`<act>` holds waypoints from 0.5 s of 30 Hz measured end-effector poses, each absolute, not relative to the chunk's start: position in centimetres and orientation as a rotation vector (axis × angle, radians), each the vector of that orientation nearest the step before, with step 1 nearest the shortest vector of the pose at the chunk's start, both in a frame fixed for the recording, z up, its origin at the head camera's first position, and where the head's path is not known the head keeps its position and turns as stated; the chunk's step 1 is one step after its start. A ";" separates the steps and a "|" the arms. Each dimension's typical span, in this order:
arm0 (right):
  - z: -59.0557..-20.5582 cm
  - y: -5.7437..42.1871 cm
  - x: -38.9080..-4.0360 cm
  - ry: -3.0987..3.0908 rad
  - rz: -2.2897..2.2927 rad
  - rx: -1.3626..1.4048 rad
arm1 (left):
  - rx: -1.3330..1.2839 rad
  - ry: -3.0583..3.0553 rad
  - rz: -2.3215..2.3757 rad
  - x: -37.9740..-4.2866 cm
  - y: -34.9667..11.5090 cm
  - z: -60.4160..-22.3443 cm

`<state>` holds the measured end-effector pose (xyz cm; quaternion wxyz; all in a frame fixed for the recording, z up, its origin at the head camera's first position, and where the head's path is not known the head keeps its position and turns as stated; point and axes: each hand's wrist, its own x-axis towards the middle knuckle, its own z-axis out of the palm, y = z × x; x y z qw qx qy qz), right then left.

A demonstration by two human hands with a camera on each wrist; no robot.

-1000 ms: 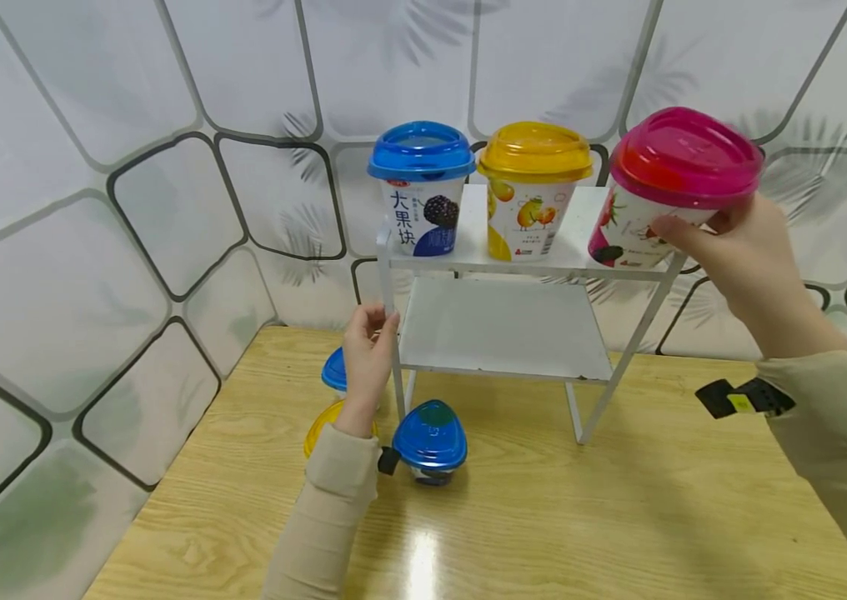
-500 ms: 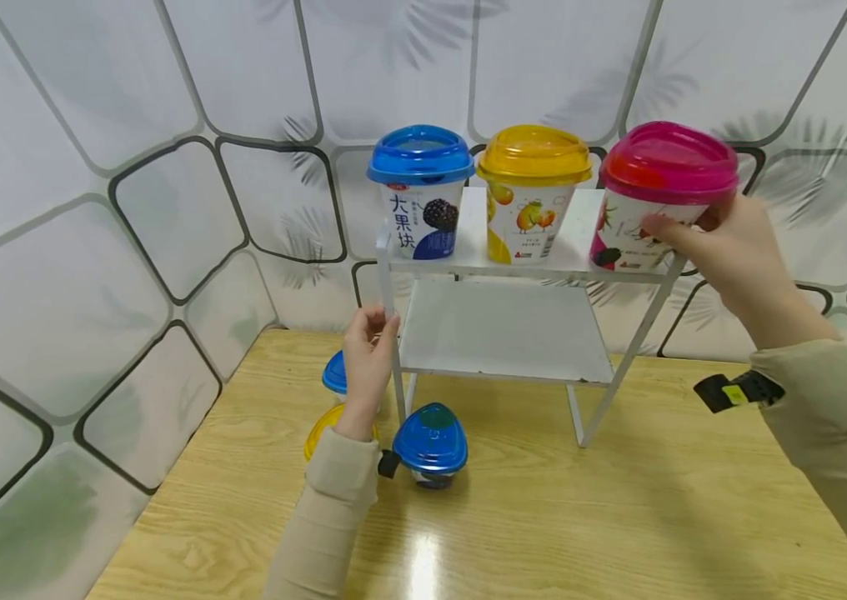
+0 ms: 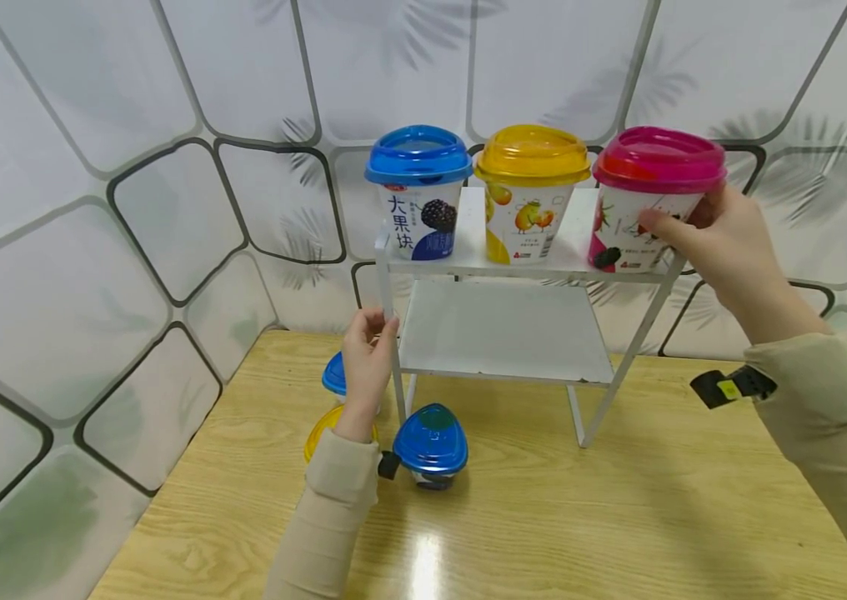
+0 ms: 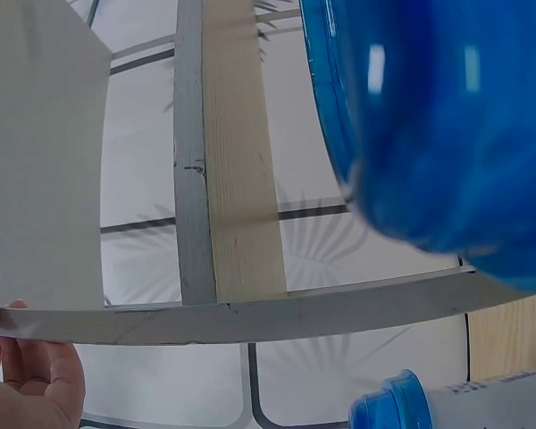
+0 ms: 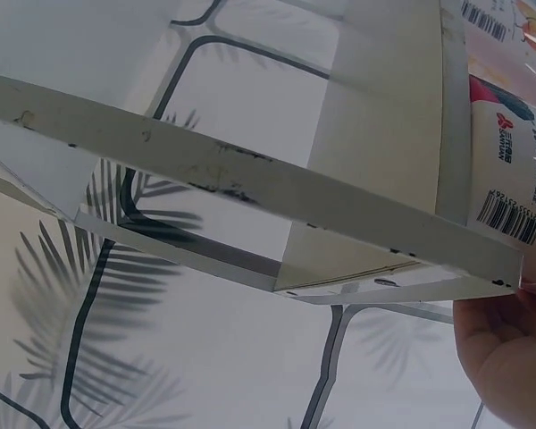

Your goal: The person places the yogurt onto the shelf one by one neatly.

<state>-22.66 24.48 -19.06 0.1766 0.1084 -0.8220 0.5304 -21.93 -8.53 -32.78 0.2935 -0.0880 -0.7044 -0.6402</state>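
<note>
My right hand [image 3: 731, 250] grips a yogurt cup with a pink lid [image 3: 656, 200], thumb across its front, at the right end of the white rack's top shelf [image 3: 476, 225]. In the right wrist view, the cup [image 5: 518, 179] stands at the shelf edge, with the fingers [image 5: 505, 349] beside its base. With curled fingers, my left hand [image 3: 368, 354] pinches the rack's left front leg [image 3: 388, 287]. The left wrist view shows that hand [image 4: 36, 384] on the grey bar [image 4: 143, 323]. A blue-lidded cup [image 3: 421, 192] and a yellow-lidded cup [image 3: 532, 192] stand upright in line on the same shelf.
A blue-lidded cup [image 3: 431, 442] stands on the wooden table [image 3: 581, 517] before the rack. Partly behind the left forearm are a yellow-lidded cup [image 3: 318, 429] and another blue-lidded cup [image 3: 334, 375]. The rack's lower shelf [image 3: 506, 329] is bare. A patterned wall covering [image 3: 558, 58] rises behind.
The pink-lidded cup has come down and left, from tilted to nearly upright on the top shelf, with my right hand moving along. My left hand stays on the rack leg.
</note>
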 end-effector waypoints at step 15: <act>-19.1 24.6 -22.8 -2.343 1.481 0.354 | -0.255 -1.871 -1.693 -21.8 -8.5 -32.7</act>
